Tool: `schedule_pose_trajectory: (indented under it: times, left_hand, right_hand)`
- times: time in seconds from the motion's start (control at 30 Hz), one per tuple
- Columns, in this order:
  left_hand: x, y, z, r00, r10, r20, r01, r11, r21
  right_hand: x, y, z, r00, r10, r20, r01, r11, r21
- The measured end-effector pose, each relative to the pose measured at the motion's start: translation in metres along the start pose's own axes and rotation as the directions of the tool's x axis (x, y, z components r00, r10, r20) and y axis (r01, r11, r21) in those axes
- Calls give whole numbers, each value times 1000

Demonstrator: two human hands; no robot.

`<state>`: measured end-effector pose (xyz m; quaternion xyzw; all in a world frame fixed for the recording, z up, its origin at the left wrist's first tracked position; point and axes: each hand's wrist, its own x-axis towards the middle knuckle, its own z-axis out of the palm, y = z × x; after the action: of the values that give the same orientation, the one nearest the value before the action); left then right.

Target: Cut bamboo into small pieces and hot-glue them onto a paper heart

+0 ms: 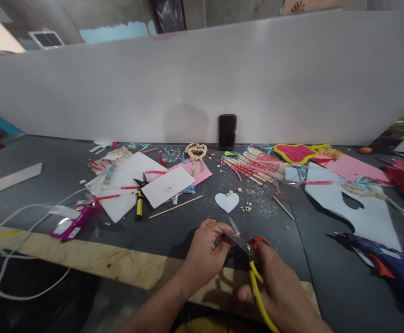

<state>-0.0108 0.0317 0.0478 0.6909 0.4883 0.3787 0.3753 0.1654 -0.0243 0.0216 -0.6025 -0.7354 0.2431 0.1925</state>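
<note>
My right hand [283, 282] grips a pair of scissors [241, 242] with red and yellow handles, the blades parted and pointing up and left. Close against the blades, my left hand [205, 247] has its fingertips pinched together. A tiny pale bit shows at those fingertips, too small to name. Just beyond the hands a white paper heart [226, 203] lies flat on the dark table. Small pale pieces rest at its top edge, and a little cluster of cut pieces [246, 207] sits to its right.
Thin sticks [253, 166], partly red, lie behind the heart. A glue gun [371, 245] rests at right on white paper with a cutout. White cards [168, 187], yellow-handled pliers [139, 203] and a purple device [71, 223] are at left. A phone [227, 132] leans on the white panel.
</note>
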Motion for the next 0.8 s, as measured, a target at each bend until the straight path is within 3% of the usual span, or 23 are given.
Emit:
schedule_pose_trajectory:
  times: [0.17,0.47,0.7,0.8]
  left_hand:
    - [1,1,-1,999,5,32,-5,1000,15]
    - [-2,0,0,998,-64,-11,64,998,-17]
    - [-2,-2,2,1000,-13,-15,13,1000,6]
    - [-2,-2,3,999,6,-37,-5,1000,25]
  right_hand:
    - [1,-1,3,1000,-2,-17,2,1000,-5]
    - [4,1,8,999,1,-49,-5,996,-85]
    - [7,3,3,988,-60,-145,53,997,-51]
    - [5,4,7,985,7,-175,-7,1000,1]
